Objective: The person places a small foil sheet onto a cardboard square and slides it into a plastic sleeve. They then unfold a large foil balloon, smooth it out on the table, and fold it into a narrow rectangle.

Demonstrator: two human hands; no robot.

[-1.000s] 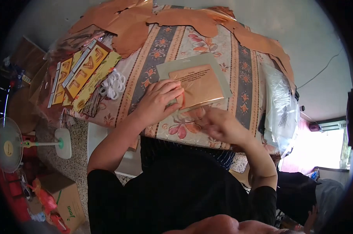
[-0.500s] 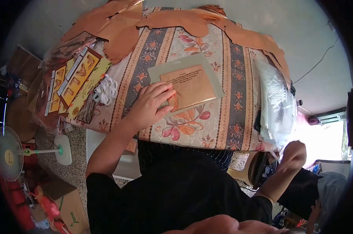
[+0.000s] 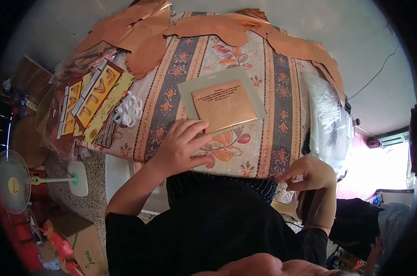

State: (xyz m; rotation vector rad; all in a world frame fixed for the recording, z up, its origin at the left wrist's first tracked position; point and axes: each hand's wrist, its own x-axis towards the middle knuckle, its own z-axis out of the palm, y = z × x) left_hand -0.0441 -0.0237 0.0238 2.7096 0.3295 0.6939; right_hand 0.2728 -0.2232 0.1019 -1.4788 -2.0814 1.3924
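Observation:
A clear plastic packet [image 3: 245, 76] with a folded copper-coloured sheet [image 3: 224, 108] inside lies on the patterned tablecloth, with small black print on its upper part. My left hand [image 3: 183, 146] lies at the packet's near-left corner, fingertips touching it, fingers stretched and not wrapped round anything. Over the table's front edge on the right hangs my right hand [image 3: 313, 174], loosely bent, its fingers pointing left and a little apart. I see nothing held in it. Beside it is a stack of clear plastic bags [image 3: 329, 119] with white sticks visible.
Copper-coloured cut-out sheets [image 3: 146, 32] line the far edge. On the left lie yellow "FALL" cards [image 3: 98, 92] and coils of white ribbon [image 3: 128, 110]. A dark object [image 3: 306, 143] sits beside the bags. A fan [image 3: 13, 181] stands left; another person [image 3: 374, 225] is at lower right.
My right hand has come left from beside the plastic bags to the table's front edge, its fingers loosening. My left hand has slid back toward me, uncovering more of the packet.

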